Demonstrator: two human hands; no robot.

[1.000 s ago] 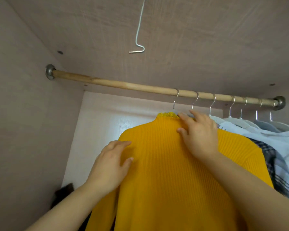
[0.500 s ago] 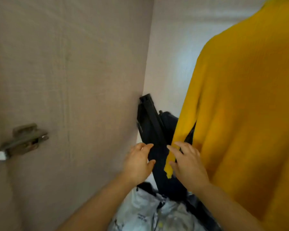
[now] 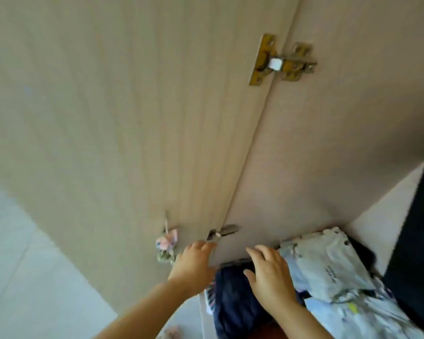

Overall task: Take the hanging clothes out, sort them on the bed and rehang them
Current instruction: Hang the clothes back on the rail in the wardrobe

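My view points down at the wardrobe's lower left corner. My left hand [image 3: 194, 263] hangs by the front edge of the wardrobe side panel, fingers loosely spread, holding nothing. My right hand [image 3: 271, 275] is open over a dark navy folded garment [image 3: 233, 307] at the wardrobe bottom. Beside it lies a pale blue patterned bundle of fabric [image 3: 328, 270]. A dark hanging garment [image 3: 416, 231] shows at the right edge. The yellow sweater and the rail are out of view.
The open wardrobe door [image 3: 108, 118] fills the left, with an upper hinge [image 3: 279, 62] and a lower hinge [image 3: 222, 232]. A small pink ornament [image 3: 167, 243] hangs on the door. Pale floor tiles [image 3: 22, 265] lie at lower left.
The view has swung down and left, from the rail and yellow sweater to the wardrobe bottom. Both hands have dropped from the sweater and now hover low, holding nothing.
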